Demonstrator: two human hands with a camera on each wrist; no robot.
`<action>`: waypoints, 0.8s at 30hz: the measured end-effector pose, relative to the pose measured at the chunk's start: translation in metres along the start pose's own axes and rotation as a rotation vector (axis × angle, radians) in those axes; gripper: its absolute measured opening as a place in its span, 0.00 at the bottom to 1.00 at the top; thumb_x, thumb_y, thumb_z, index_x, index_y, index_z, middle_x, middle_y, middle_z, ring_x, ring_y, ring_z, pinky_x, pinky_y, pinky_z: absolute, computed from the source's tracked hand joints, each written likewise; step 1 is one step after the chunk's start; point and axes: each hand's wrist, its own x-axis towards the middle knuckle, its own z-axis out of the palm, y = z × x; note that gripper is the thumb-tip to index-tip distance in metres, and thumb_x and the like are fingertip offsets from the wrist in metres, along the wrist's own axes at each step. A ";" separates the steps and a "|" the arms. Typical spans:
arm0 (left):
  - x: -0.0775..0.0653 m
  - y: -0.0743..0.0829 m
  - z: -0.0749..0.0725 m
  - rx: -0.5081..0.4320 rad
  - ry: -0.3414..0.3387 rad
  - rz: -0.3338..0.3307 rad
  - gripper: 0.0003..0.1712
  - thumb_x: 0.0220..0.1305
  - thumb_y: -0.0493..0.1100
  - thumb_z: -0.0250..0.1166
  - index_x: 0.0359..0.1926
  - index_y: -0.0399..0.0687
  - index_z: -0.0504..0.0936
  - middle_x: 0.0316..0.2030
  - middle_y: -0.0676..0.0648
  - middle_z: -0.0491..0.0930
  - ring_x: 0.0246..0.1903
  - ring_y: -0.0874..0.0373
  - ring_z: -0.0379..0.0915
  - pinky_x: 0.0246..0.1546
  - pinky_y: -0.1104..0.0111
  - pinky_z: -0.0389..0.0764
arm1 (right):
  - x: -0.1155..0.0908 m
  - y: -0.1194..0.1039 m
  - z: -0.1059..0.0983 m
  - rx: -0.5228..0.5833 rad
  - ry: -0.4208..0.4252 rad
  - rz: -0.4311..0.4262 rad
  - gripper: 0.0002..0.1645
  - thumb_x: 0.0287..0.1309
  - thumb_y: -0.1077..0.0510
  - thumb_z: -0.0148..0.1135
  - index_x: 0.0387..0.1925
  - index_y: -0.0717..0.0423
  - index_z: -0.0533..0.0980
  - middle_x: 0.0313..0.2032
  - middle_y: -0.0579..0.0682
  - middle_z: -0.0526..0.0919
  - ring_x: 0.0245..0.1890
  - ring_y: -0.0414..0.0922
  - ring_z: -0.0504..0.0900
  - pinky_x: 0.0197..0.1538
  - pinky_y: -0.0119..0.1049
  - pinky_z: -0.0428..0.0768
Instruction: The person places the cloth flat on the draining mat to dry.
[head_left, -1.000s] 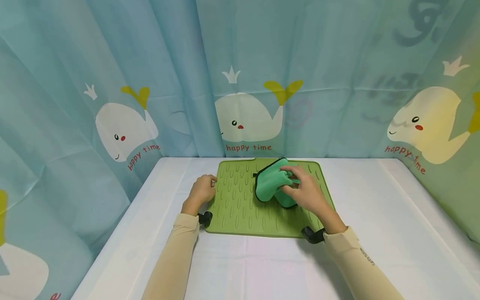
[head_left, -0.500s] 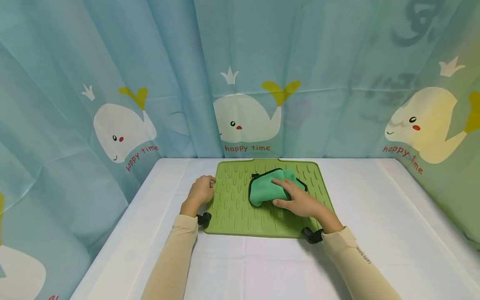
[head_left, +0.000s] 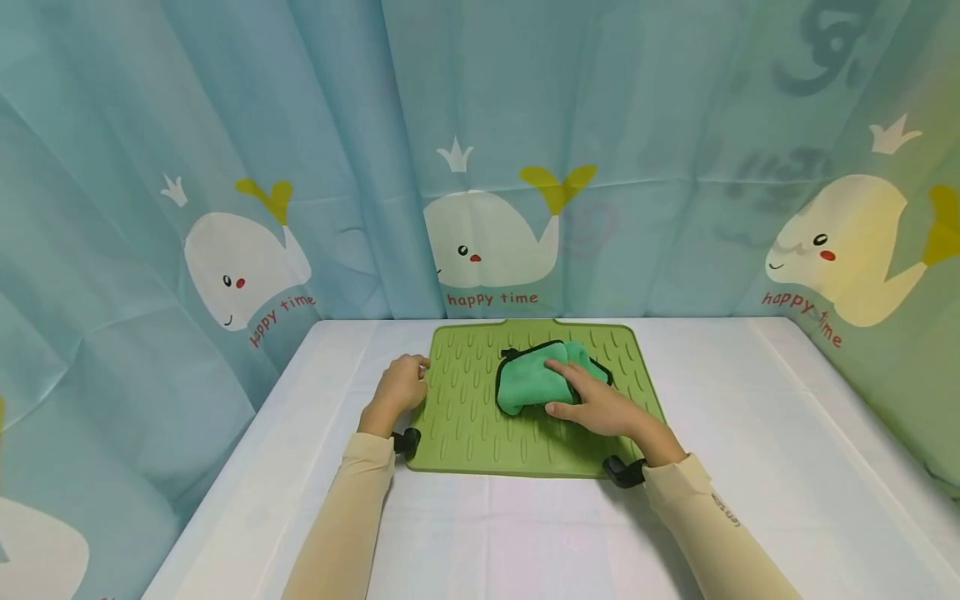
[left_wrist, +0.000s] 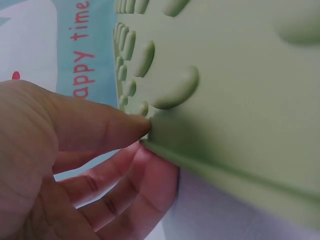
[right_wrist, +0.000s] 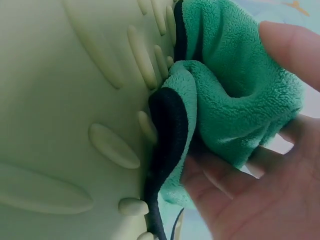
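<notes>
A green drying mat with raised oval ridges lies on the white table. My left hand is at its left edge; in the left wrist view the thumb presses the top face while the fingers curl beneath the rim. On the mat's middle rests a crumpled green microfiber cloth with black edging. My right hand holds it from the right. In the right wrist view, a soft bunch of the cloth sits between the thumb and the fingers, which are partly hidden behind the fabric.
The white tablecloth spreads around the mat. A blue-green curtain with printed whales hangs at the table's back and both sides. Black wrist straps sit below each hand, near the mat's front corners.
One second ago my right hand held the cloth bunched up higher; it came down onto the mat by half a second ago. Since then little has moved. The left hand stays at the mat's edge.
</notes>
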 end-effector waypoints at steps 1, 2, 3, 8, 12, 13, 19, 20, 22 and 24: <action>-0.001 0.000 0.000 0.008 -0.004 0.000 0.29 0.64 0.28 0.55 0.67 0.37 0.76 0.36 0.43 0.78 0.27 0.56 0.61 0.30 0.64 0.65 | 0.000 0.000 0.000 0.004 0.016 -0.003 0.47 0.72 0.46 0.61 0.81 0.53 0.50 0.80 0.66 0.49 0.79 0.67 0.49 0.73 0.69 0.58; -0.002 0.000 0.000 0.005 -0.011 -0.004 0.29 0.65 0.29 0.56 0.68 0.37 0.75 0.40 0.41 0.79 0.29 0.54 0.64 0.30 0.63 0.66 | 0.000 0.000 0.001 0.008 0.037 -0.008 0.47 0.72 0.46 0.61 0.81 0.54 0.50 0.79 0.65 0.50 0.79 0.67 0.50 0.73 0.68 0.59; -0.002 0.001 -0.001 0.007 -0.014 -0.005 0.29 0.66 0.30 0.57 0.68 0.38 0.75 0.44 0.39 0.80 0.31 0.52 0.68 0.32 0.62 0.69 | 0.001 0.000 0.001 0.013 0.062 -0.010 0.47 0.72 0.47 0.62 0.81 0.55 0.50 0.79 0.64 0.52 0.79 0.66 0.51 0.73 0.68 0.59; -0.007 0.006 -0.003 0.029 -0.005 0.021 0.28 0.68 0.37 0.63 0.69 0.39 0.74 0.54 0.34 0.78 0.47 0.42 0.78 0.47 0.52 0.79 | 0.002 -0.001 0.002 0.074 0.202 0.003 0.50 0.70 0.48 0.65 0.80 0.58 0.49 0.77 0.65 0.56 0.74 0.66 0.63 0.68 0.64 0.68; -0.010 0.015 -0.006 0.034 0.022 0.059 0.28 0.69 0.40 0.64 0.68 0.39 0.74 0.59 0.33 0.74 0.56 0.38 0.76 0.57 0.47 0.78 | 0.003 -0.002 0.002 0.107 0.325 0.043 0.46 0.70 0.51 0.65 0.77 0.62 0.52 0.70 0.67 0.61 0.54 0.60 0.77 0.50 0.52 0.79; -0.011 0.017 -0.006 0.026 0.025 0.069 0.28 0.70 0.40 0.64 0.68 0.40 0.74 0.60 0.33 0.74 0.57 0.38 0.75 0.58 0.47 0.78 | 0.003 -0.002 0.002 0.107 0.357 0.057 0.43 0.70 0.51 0.65 0.74 0.63 0.55 0.67 0.67 0.63 0.48 0.58 0.77 0.46 0.48 0.79; -0.016 0.036 -0.004 -0.030 -0.003 0.148 0.20 0.71 0.40 0.66 0.61 0.41 0.79 0.56 0.37 0.79 0.55 0.41 0.77 0.56 0.49 0.78 | 0.002 -0.003 0.000 0.055 0.491 0.117 0.20 0.67 0.53 0.68 0.46 0.61 0.68 0.41 0.58 0.74 0.33 0.48 0.73 0.36 0.38 0.73; -0.017 0.039 -0.003 -0.026 -0.013 0.164 0.16 0.71 0.40 0.66 0.57 0.42 0.82 0.54 0.39 0.80 0.52 0.43 0.77 0.55 0.51 0.79 | 0.002 -0.003 0.000 0.047 0.497 0.119 0.19 0.67 0.53 0.68 0.43 0.60 0.68 0.38 0.57 0.76 0.32 0.48 0.74 0.35 0.38 0.73; -0.019 0.046 0.000 -0.021 -0.046 0.206 0.08 0.69 0.41 0.68 0.46 0.44 0.84 0.48 0.43 0.82 0.46 0.48 0.78 0.51 0.54 0.79 | 0.002 -0.004 -0.001 0.041 0.499 0.108 0.16 0.67 0.53 0.69 0.40 0.58 0.71 0.36 0.55 0.78 0.33 0.48 0.77 0.35 0.38 0.74; -0.021 0.054 0.003 -0.026 -0.092 0.253 0.04 0.68 0.42 0.69 0.37 0.46 0.84 0.41 0.46 0.83 0.39 0.52 0.78 0.47 0.57 0.80 | 0.002 -0.004 -0.001 0.049 0.488 0.094 0.14 0.68 0.52 0.67 0.42 0.57 0.74 0.39 0.56 0.81 0.37 0.50 0.80 0.37 0.39 0.77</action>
